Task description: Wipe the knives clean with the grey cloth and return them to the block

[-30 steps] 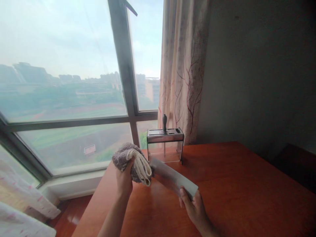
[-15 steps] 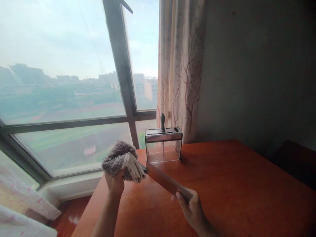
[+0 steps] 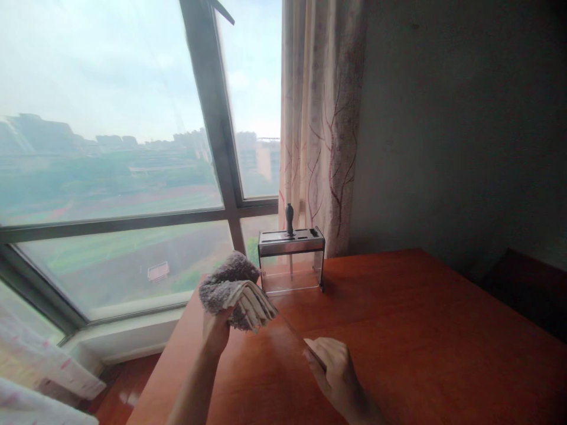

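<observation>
A folded grey fluffy cloth [image 3: 233, 282] is bunched in my left hand [image 3: 217, 333], its pale layered edge facing right. My right hand [image 3: 332, 369] is wrapped round the handle of a kitchen knife [image 3: 293, 332]. The knife is turned nearly edge-on, so its blade looks like a thin line that reflects the red-brown table. Its far end meets the edge of the cloth; whether the tip lies inside the folds is hidden. Both hands are above the table [image 3: 398, 330].
A clear-sided knife block [image 3: 291, 243] with a slotted metal top stands at the table's back edge. One dark-handled tool [image 3: 289, 219] sits upright in it. Behind are a patterned curtain [image 3: 328, 130] and a large window [image 3: 110, 165] on the left.
My left hand and the cloth have moved slightly right. My right hand has rolled the knife, turning its broad blade face to nearly edge-on.
</observation>
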